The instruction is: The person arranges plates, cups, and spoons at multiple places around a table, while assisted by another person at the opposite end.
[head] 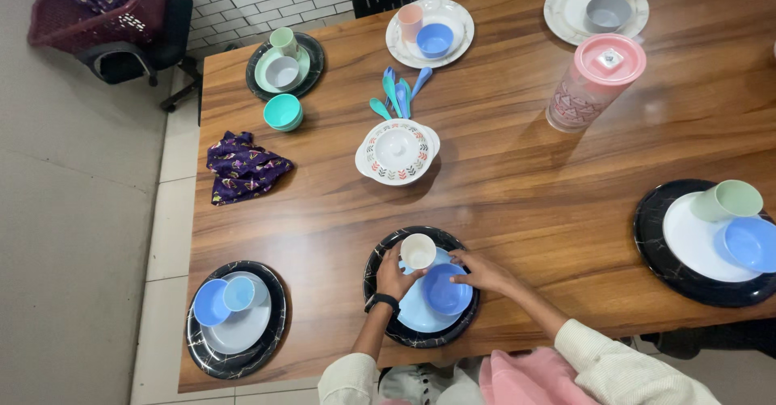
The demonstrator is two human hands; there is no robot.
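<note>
Head view. Landmark: the lidded white serving dish [397,151] at the middle of the wooden counter [517,203].

- Place setting nearest the person, straight below the serving dish: a black marbled plate [380,308], a pale blue plate [412,312] laid on it, a blue bowl [447,288] and a cream cup [418,251] upon those.
- Left hand [394,276]: closed about the side of the cream cup, which is held upright at the plate's far rim.
- Right hand [482,271]: fingers laid on the rim of the blue bowl; a full grip cannot be told.
- Step in hand, as judged: cup and bowl are being positioned on this setting. The next move is judged to call for a steady release, so that the cup is left upright and the bowl is seated flat beside it.
- Other settings are seen to the lower left, right and far side of the serving dish; blue and teal spoons [399,91] lie just above it, a pink-lidded jug [594,82] to its upper right, a purple cloth [241,167] to its left.
</note>
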